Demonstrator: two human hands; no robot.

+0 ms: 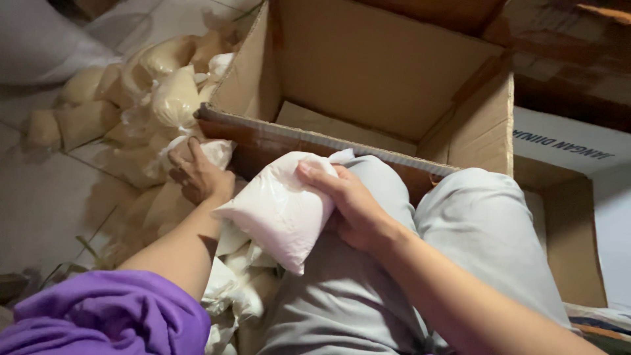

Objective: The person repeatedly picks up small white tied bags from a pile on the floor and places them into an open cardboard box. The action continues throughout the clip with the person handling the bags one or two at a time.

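A white powder-filled bag [279,210] is gripped by the right hand [348,204], fingers curled over its top, just before the open cardboard box [368,72]. The left hand [197,174] is closed on another bag [213,151] from the floor pile [131,92]. Boxing appears under way; lifting over the near box edge is called for.

The cardboard box [368,72] has its far flaps cut off by the top edge, and its floor is mostly hidden behind the near wall. The left hand [197,174] covers much of a white bag [213,151]. The pile of tan bags [131,98] by the box's left corner blurs together, uncountable. The right hand [348,204] hides the white packet's [276,210] far end.
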